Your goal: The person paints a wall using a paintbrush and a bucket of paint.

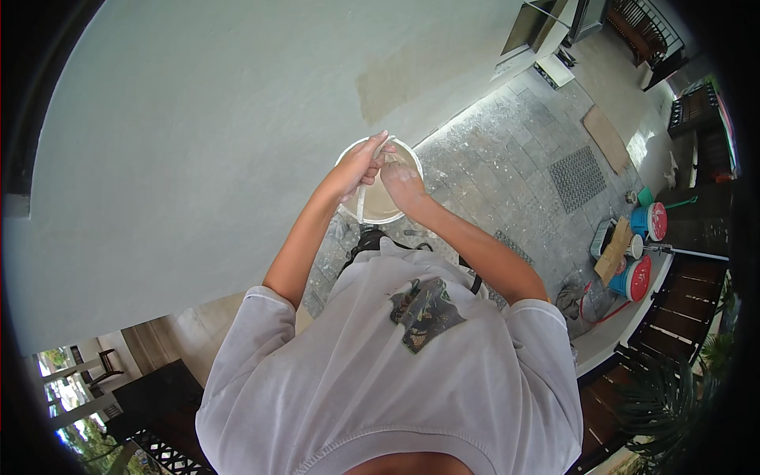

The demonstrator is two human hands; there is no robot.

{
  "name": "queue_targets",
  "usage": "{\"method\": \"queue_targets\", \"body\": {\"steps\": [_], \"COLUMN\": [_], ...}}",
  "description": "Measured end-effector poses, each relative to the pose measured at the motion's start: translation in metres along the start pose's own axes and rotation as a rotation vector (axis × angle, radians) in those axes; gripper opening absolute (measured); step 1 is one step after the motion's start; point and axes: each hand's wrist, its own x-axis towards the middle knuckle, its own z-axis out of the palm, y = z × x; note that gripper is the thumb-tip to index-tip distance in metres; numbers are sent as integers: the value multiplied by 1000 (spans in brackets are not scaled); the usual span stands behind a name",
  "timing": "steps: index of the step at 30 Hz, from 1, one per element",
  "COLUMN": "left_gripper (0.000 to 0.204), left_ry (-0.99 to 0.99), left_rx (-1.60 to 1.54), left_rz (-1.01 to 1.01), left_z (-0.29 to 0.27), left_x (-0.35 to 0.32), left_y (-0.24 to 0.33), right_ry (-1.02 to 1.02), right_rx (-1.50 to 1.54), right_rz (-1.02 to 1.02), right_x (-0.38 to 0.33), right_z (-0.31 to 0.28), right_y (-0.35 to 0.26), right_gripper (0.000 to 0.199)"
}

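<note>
A round white bucket [417, 158] with beige, creamy matter inside stands in front of me beside the wall. Over its opening, my left hand [361, 168] is closed, thumb pointing up and away, fingers curled round a pale, narrow thing too small to make out. My right hand [402, 184] meets it from the right. Its fingers are curled in and smeared with pale matter, and what they press on is hidden. A whitish strip [361, 206] runs from below my left hand to the near rim; I cannot tell whether it is a handle or a stick.
A pale wall [214, 142] with a beige damp-looking patch [392, 83] rises at left. Grey paving [483, 158], spattered white, stretches right, with a dark mat [577, 179] and cardboard [606, 139]. Red-lidded blue buckets [638, 277], a tray and a pole [689, 253] stand far right.
</note>
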Motion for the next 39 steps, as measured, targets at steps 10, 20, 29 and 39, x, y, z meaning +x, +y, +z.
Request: {"method": "queue_targets", "body": {"steps": [10,20,29,39], "left_gripper": [62,61,56,54], "left_ry": [14,-20,-21,71], "left_rx": [65,64,67,-20], "left_rz": [-27,-34,-26,-29], "left_z": [10,19,25,22], "left_x": [5,-7,7,12], "left_y": [0,0,1,-17], "right_ry": [71,59,374,656], "right_rx": [62,397,1105,1531], "right_rz": [-180,224,611,751], "right_x": [-6,-69,-103,-127], "right_z": [14,-106,-92,-63], "right_y": [-10,1,19,27], "right_gripper": [13,20,26,23]}}
